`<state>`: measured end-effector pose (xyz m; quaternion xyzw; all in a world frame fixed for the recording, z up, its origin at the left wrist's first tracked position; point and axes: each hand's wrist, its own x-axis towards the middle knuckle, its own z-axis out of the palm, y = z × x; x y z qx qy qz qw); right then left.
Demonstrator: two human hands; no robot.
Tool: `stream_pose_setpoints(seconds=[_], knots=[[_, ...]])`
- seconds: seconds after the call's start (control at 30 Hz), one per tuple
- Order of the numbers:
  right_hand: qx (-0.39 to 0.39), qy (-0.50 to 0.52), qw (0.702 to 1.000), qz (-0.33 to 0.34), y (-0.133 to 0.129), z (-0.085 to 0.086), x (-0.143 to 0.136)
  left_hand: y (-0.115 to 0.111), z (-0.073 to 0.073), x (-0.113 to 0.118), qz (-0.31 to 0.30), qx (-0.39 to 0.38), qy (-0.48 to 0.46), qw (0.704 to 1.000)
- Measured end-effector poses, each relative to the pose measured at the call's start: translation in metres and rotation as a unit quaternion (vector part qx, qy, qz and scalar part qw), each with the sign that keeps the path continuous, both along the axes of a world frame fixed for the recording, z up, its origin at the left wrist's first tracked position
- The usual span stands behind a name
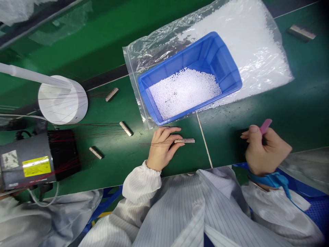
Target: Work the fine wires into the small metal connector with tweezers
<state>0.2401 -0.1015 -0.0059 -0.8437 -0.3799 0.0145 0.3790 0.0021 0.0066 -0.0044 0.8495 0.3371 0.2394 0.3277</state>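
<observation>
Left hand (160, 147) fingers pinching small metal bar (184, 141), long axis left-right on worktop (115, 161). Right hand (264, 151), well apart rightward, closed around pink tool (265, 125).

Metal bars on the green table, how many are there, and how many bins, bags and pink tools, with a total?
Metal bars: 5, one under the left hand at, others at
Blue bin: 1
Clear bag: 1
Pink tool, in the right hand: 1
Total: 8
</observation>
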Motion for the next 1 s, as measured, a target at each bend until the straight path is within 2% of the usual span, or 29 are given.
stream_pose_setpoints(seconds=[0.23, 1.0], knots=[[-0.004, 0.006, 1.000, 0.000, -0.0004, -0.0004, 0.0004, 0.0003, 0.0007, 0.0009, 0.011, -0.015, 0.015, 1.000], [0.014, 0.004, 1.000, 0.009, 0.0004, -0.0034, 0.0016, 0.0010, 0.0006, -0.0010, -0.019, -0.015, 0.014, 1.000]])
